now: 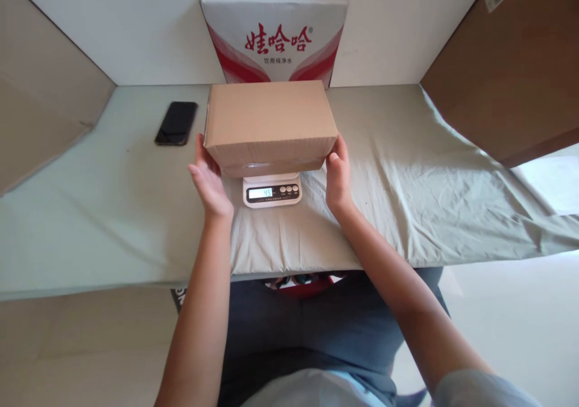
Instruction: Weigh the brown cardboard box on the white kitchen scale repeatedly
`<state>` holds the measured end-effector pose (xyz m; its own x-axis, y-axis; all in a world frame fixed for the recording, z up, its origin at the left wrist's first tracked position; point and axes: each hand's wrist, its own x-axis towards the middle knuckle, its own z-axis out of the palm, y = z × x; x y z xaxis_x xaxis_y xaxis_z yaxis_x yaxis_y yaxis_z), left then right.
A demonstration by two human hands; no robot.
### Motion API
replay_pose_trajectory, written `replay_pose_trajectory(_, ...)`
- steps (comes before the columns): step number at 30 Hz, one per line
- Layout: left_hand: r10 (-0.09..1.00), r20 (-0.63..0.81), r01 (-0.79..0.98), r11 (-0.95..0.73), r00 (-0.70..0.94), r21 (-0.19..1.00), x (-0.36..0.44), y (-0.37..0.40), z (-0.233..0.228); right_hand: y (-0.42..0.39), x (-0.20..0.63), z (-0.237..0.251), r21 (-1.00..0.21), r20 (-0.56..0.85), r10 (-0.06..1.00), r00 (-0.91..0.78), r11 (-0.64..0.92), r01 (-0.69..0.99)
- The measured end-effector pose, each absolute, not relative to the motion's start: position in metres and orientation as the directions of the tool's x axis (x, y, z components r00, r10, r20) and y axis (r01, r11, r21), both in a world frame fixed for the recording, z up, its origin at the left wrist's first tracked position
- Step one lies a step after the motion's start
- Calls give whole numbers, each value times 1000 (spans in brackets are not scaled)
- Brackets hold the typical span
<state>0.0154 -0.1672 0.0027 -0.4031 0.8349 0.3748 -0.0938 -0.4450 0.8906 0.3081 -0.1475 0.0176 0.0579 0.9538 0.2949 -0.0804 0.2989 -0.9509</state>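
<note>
Cardboard box (pixel 270 123) sits on the scale (pixel 272 190) between my open left hand (pixel 208 181) and right hand (pixel 338 176), palms touching its ends; I'd release evenly so the reading settles.

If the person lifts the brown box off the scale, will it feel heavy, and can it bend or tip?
The box is plain corrugated cardboard with crisp edges, so it is probably stiff. It overhangs the small scale on both sides, so it could tip if pushed off-centre. The left hand and right hand steady it with relaxed fingers, and the display shows few digits: likely light.
</note>
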Motion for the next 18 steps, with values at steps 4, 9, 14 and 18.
replay_pose_trajectory(4,849,322,-149,-414,-420,898,23,-160,6,-139,313,12,-952,301,952,54,303,-42)
replay_pose_trajectory(9,843,347,-145,-436,-410,888,22,-151,-2,-129,316,4,-953,265,959,103,276,-122)
replay_pose_trajectory(14,859,254,-166,-358,-443,919,-6,-145,-11,-123,314,-2,-951,269,958,95,280,-133)
replay_pose_trajectory(18,859,214,-206,-341,-466,917,-15,-143,-11,-122,312,-3,-955,234,967,99,248,-162)
